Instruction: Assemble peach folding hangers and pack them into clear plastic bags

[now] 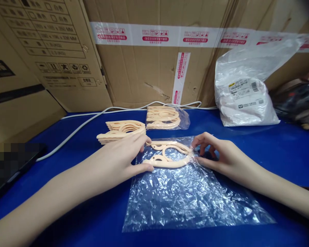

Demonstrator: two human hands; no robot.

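Note:
A beige folding clothes hanger, folded into a curved shape, lies flat at the upper part of a crinkled clear plastic bag. Whether it is inside the bag or on top of it, I cannot tell. My left hand holds its left end, thumb on the lower arm and fingers at the upper arm. At the curved right end, my right hand is closed with thumb and fingers around the hanger and the bag's edge. Beside my left hand sits a loose stack of similar hangers.
Behind lies a clear bag of hangers. A white cable runs along the back of the blue table. Cardboard boxes wall off the rear. A white plastic parcel stands back right; a dark device is at left.

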